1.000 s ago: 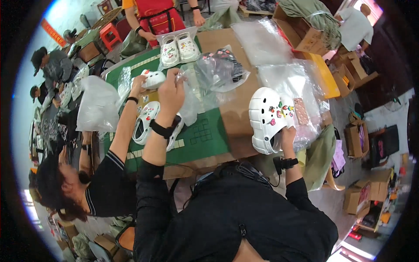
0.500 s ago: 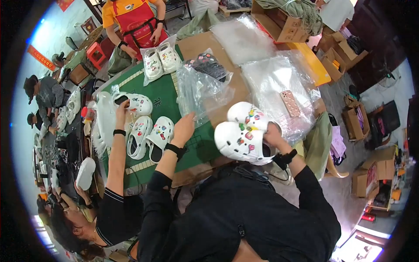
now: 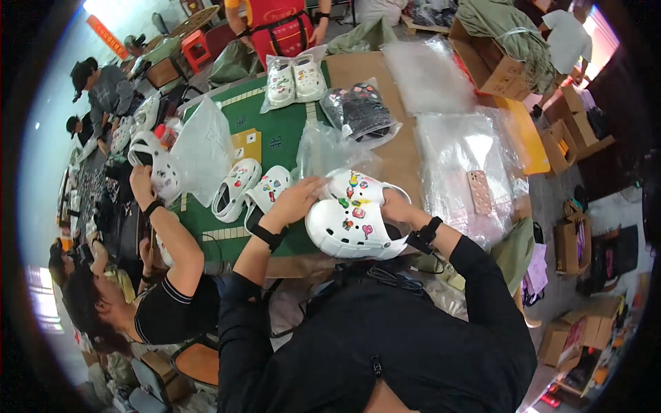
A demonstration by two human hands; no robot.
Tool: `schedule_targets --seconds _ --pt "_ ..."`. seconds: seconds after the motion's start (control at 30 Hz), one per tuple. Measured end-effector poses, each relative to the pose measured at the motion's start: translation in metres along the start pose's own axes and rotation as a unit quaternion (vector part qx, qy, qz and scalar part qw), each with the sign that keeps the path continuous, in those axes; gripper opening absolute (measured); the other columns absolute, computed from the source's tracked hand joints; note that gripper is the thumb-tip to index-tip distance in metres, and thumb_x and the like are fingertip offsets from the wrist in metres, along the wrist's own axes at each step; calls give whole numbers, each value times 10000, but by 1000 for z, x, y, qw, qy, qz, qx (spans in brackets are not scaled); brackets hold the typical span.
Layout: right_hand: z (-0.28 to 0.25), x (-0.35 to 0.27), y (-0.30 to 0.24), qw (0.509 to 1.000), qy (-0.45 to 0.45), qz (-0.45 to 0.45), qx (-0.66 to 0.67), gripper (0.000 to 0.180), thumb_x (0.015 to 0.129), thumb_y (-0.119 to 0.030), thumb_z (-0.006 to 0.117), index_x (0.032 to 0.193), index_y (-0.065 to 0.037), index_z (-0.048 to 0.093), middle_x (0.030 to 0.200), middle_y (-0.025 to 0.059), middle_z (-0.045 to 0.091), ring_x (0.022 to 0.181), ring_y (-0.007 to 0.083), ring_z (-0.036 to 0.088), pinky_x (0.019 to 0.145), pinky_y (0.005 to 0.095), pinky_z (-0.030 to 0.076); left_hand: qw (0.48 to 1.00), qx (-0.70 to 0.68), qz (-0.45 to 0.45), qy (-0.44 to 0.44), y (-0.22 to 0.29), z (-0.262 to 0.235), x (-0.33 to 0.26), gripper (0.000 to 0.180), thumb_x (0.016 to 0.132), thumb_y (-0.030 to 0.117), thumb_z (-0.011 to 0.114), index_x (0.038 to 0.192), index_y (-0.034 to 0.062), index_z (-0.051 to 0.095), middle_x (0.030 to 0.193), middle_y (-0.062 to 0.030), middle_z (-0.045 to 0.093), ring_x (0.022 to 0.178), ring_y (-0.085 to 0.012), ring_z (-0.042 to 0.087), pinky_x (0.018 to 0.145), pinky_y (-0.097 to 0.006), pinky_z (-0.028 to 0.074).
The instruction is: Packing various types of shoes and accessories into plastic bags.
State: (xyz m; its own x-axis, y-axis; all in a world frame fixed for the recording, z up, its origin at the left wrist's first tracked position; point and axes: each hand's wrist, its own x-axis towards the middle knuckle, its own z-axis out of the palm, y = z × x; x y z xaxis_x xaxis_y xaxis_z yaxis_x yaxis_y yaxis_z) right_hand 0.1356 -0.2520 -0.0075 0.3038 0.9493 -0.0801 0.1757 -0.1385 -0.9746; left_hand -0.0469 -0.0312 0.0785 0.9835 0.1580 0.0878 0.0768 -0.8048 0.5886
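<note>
Packing workshop: green-topped table (image 3: 275, 141) with bagged white clogs (image 3: 295, 79), clear plastic bags (image 3: 468, 158), cardboard boxes (image 3: 499, 65) (several workers seated).
</note>
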Motion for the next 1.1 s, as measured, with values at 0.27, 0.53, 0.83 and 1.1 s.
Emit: schedule_targets --seconds 0.27,0.53,0.83,1.1 --pt "6 1 -19 975 117 185 -48 269 721 -125 635 913 59 597 764 148 638 682 237 608 627 347 464 987 132 -88 23 54 -4 -10 455 859 178 449 1301 264 382 1295 -142 410 843 -333 597 690 -402 496" --pt "48 -5 -31 952 190 -1 -241 248 714 -198 646 854 4 611 712 209 591 696 373 579 634 423 457 957 244 48 149 81 37 15 494 802 204 550 1272 300 430 1244 -129 460 1135 -325 418 933 -529 276" --pt "105 6 -43 917 339 62 -202 249 745 -222 621 785 20 581 640 179 563 603 315 564 574 386 451 955 175 239 -3 95 55 -7 463 816 257 523 1265 309 425 1333 -82 369 1232 -301 323 1012 -555 183" --pt "107 29 -15 907 408 103 -4 273 773 -228 589 760 43 557 614 156 550 565 268 541 550 354 438 951 237 192 49 78 23 -50 595 728 344 628 1264 190 419 1376 -151 272 1249 -429 241 983 -625 145"
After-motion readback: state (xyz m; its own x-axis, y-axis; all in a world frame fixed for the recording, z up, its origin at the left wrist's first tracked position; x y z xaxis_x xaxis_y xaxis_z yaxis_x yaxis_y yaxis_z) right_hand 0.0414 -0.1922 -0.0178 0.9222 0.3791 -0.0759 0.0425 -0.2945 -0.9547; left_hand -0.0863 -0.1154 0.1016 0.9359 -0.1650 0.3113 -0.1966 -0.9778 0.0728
